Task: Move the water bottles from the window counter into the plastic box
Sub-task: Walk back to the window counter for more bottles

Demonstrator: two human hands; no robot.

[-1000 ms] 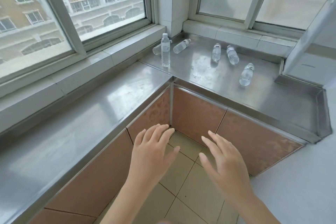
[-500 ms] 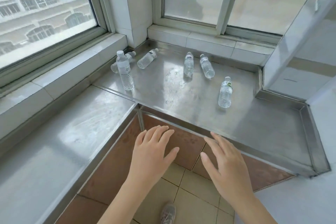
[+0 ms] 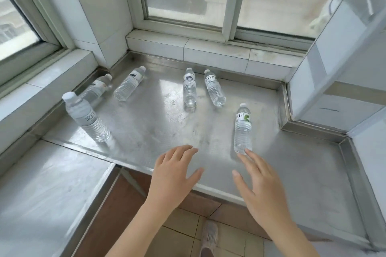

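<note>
Corner bottle (image 3: 96, 88) half hidden behind the upright bottle (image 3: 86, 118)

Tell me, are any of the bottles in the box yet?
None looks moved: six water bottles lie or stand on the steel counter, and no box is in view. Both hands are empty; the right hand reaches toward the nearest bottle, the left hand hovers beside it. All six remain.
</note>
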